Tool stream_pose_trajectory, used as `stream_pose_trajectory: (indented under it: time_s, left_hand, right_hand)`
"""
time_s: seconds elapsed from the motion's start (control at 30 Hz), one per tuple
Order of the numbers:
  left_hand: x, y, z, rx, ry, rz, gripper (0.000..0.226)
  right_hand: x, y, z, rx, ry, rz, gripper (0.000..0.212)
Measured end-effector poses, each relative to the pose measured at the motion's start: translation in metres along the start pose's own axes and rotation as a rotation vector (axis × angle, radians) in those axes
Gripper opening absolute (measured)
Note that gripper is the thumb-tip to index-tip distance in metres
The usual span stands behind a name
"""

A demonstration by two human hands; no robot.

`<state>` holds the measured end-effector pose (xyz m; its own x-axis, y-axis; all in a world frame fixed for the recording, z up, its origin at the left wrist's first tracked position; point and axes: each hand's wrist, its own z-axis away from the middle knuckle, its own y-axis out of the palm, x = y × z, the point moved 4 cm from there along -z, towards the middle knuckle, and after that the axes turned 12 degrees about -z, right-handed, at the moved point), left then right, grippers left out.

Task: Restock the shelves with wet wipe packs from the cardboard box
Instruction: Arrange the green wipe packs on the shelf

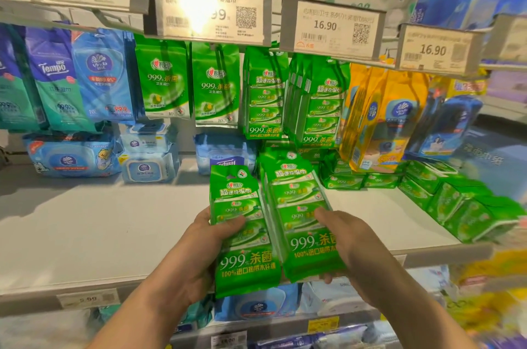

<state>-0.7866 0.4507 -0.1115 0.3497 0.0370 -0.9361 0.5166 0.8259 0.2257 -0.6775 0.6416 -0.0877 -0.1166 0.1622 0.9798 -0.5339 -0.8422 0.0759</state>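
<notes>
The left hand grips one green wet wipe pack, thumb curled across its front. The right hand clasps a second green pack just beside it, fingers wrapped round its edge. Both packs are held upright above the white shelf, below matching hanging packs and price tags.

Price tags overhead; yellow packs hanging at right.
</notes>
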Motion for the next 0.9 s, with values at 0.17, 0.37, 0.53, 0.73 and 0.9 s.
stream_pose_trajectory:
  time_s: [0.17,0.37,0.53,0.73,0.9]
  left_hand:
    - [-0.005,-0.005,0.000,-0.019,0.032,0.025,0.032]
    - [-0.005,-0.012,0.001,-0.017,0.034,0.044,0.030]
    - [-0.003,-0.019,0.000,-0.023,0.027,0.039,0.032]
    - [-0.004,-0.028,-0.002,-0.053,0.031,0.017,0.030]
    - [-0.006,-0.032,-0.003,-0.050,0.029,0.023,0.031]
  right_hand:
    - [0.017,-0.011,0.004,-0.062,-0.289,0.117,0.017]
    - [0.044,-0.004,0.017,-0.020,-0.601,0.049,0.014]
    - [0.065,0.005,0.029,0.022,-0.798,-0.048,0.026]
    - [0.070,0.011,0.025,0.002,-0.882,-0.087,0.018]
    - [0.070,0.019,0.012,0.017,-0.868,-0.136,0.028]
